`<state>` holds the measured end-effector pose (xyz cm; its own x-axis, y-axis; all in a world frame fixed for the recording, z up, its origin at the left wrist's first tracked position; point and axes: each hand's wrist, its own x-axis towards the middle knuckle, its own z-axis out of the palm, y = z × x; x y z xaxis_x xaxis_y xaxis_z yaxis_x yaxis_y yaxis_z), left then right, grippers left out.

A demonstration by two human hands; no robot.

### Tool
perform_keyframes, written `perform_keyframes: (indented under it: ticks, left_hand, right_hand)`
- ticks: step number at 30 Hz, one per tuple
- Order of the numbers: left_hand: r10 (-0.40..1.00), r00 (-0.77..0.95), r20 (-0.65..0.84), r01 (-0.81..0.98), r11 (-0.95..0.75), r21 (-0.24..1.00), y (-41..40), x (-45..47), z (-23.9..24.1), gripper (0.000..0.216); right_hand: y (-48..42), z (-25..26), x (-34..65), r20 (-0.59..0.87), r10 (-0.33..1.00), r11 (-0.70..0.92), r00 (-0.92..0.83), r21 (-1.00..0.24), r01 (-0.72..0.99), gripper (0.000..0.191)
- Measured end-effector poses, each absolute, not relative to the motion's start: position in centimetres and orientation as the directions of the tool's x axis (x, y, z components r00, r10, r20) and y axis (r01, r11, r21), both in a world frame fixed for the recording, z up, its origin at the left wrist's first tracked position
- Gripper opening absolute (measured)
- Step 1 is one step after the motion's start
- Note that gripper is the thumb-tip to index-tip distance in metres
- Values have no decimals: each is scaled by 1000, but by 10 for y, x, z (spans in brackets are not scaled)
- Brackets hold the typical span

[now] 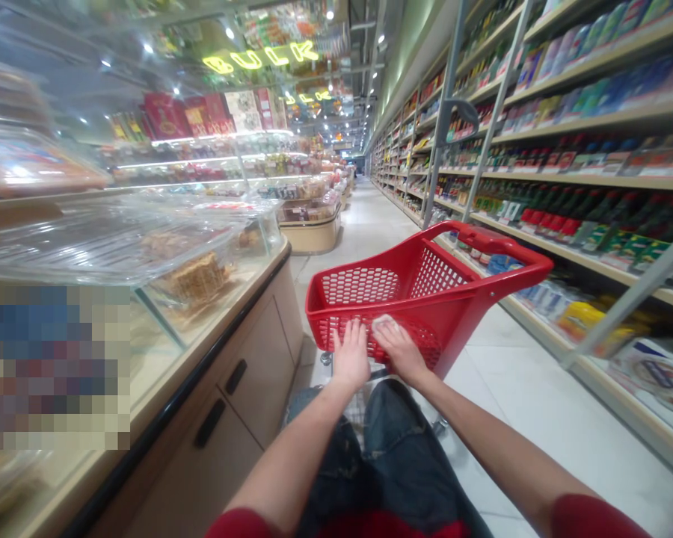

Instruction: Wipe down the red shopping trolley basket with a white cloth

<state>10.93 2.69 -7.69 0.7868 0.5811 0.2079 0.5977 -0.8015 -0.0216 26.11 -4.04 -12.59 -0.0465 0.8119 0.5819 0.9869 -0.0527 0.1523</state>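
A red plastic shopping cart [460, 314] with perforated sides stands right in front of my knees, its handle pointing to the right. My left hand [352, 357] lies with fingers apart against the lower part of its near side. Close beside it, my right hand [401, 350] reaches the same side and has a small white cloth or tissue [382, 323] under its fingers, pressed to the red plastic. Part of the cloth is hidden by the fingers.
On the left runs a counter [258, 351] with clear-lidded food bins [196, 276] and dark cabinet handles. Tall shelves [583, 179] of bottles and packages line the right. A pale tiled aisle [362, 194] stretches ahead, past another display stand [314, 232].
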Motion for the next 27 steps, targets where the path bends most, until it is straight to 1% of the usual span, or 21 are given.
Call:
perform_keyframes:
  ticks: [1, 3, 7, 9, 11, 14, 16, 19, 24, 27]
  left_hand:
    - [569, 796, 207, 585, -811, -22, 25, 111, -77, 68]
    - [556, 806, 205, 571, -821, -17, 22, 115, -77, 68]
    - [567, 800, 195, 577, -816, 4, 18, 124, -71, 69]
    - [562, 804, 193, 573, -820, 1, 16, 129, -68, 69]
    - [544, 816, 199, 556, -831, -6, 13, 133, -67, 70]
    - [507, 837, 206, 521, -854, -16, 7, 136, -67, 70]
    - [491, 846, 208, 505, -863, -16, 5, 138, -67, 69]
    - [488, 848, 210, 500, -866, -9, 3, 141, -65, 68]
    - [475, 851, 222, 493, -869, -31, 1, 150, -59, 68]
    - [454, 862, 224, 474, -880, -42, -4, 154, -59, 68]
  right_hand:
    - [-44, -129, 261, 569, 821, -41, -51, 148, 988, 43]
    - [-50, -123, 260, 595, 802, -41, -49, 136, 990, 44]
    - [-51, -92, 266, 735, 678, -129, 11, 105, 986, 45]
    - [-50, -86, 272, 761, 648, -160, 28, 100, 982, 45]
    - [-52, -93, 278, 728, 684, -165, 33, 111, 980, 45]
    - [-60, -117, 283, 628, 778, -144, 25, 139, 980, 43]
    - [-69, -127, 284, 598, 802, -126, 10, 154, 980, 44]
    - [-79, -119, 285, 645, 764, -129, 0, 153, 980, 46]
    - [-82, -87, 295, 760, 646, -236, 77, 103, 966, 47]
    - [-82, -98, 304, 731, 670, -281, 129, 88, 956, 48]
